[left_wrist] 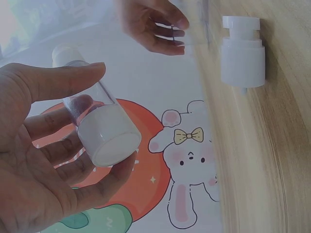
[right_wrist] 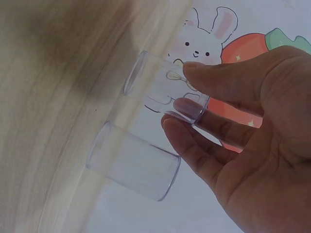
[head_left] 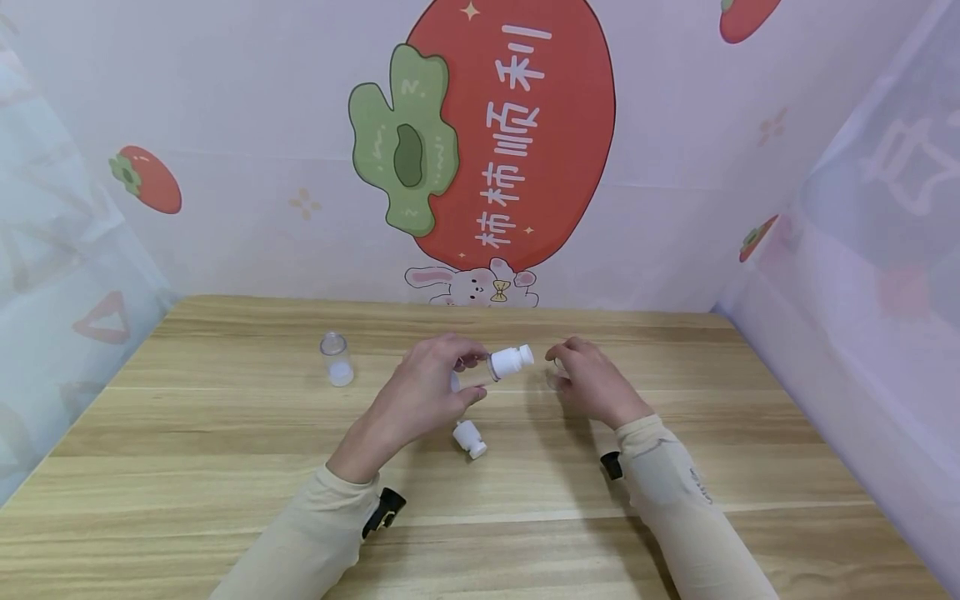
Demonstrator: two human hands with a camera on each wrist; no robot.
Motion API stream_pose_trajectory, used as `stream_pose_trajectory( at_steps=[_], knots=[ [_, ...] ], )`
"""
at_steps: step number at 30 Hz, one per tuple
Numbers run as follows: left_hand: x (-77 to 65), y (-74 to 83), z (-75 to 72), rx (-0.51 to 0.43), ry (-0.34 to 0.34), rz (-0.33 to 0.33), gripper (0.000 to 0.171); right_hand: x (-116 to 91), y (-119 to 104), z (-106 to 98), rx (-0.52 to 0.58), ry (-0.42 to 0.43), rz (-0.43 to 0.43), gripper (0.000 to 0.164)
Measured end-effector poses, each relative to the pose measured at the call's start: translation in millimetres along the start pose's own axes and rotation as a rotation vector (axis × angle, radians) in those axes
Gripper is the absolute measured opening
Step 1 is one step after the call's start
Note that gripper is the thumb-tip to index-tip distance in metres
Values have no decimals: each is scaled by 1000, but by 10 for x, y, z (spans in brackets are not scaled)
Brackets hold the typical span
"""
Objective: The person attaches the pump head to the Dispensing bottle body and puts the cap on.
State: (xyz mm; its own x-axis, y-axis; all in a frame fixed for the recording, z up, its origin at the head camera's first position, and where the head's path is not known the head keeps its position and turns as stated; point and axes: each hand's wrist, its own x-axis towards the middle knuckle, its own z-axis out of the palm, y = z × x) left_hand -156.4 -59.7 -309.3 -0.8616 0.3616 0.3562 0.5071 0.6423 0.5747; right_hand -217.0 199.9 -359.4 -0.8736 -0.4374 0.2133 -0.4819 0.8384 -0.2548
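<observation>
Your left hand (head_left: 427, 383) grasped the pump bottle (head_left: 501, 364) beyond the loose pump head (head_left: 470, 439); its fingers, parted by the bottle's width, hid part of the body. Your right hand (head_left: 597, 385) pinched one clear cap (right_wrist: 163, 85) right of the loose pump head. Another clear cap (right_wrist: 133, 160), likewise right of it, was faint.

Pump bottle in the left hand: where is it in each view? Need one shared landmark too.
Head: pump bottle just below centre, in the left hand, pump end to the right.
Left wrist: pump bottle left of centre, base toward the camera.
Right wrist: not in it.
Shared landmark: printed rabbit, in all three.
</observation>
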Motion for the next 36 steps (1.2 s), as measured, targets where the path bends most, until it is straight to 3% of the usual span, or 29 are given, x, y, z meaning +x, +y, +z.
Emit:
stream_pose_trajectory(
  at_steps=[23,36],
  knots=[
    [-3,3,-3,3,-1,-3,36,-15,-36,-83,13,-21,58,32],
    [0,4,-4,1,-2,0,36,-54,-80,-301,53,20,9,32]
  ],
)
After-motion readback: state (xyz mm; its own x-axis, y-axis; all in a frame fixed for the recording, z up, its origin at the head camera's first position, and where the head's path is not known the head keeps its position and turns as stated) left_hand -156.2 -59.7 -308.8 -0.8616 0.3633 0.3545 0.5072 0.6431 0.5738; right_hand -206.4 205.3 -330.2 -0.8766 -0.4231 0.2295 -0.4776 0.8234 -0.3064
